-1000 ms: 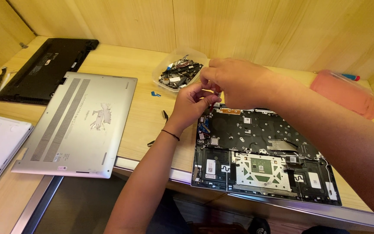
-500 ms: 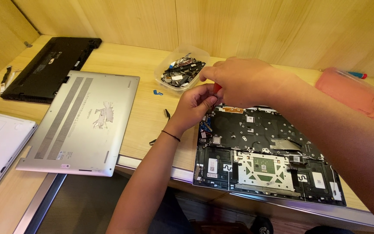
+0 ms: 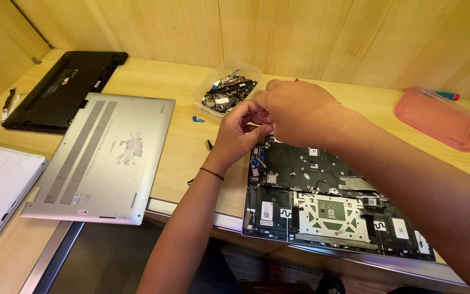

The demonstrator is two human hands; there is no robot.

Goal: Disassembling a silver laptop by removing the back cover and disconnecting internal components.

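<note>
The left hand (image 3: 241,130) is raised from below on a bare forearm that climbs steeply from the bottom edge, a thin dark band being worn just under the wrist. Its fingers (image 3: 248,111) are curled inward, the tips brought together towards the thumb in a pinch. The right hand (image 3: 297,111) is reached in from the right on a forearm laid across the lower right corner, the back of the hand turned upward and the knuckles bent. The two hands are pressed close, fingertips meeting between them (what is pinched there is hidden from view).
</note>
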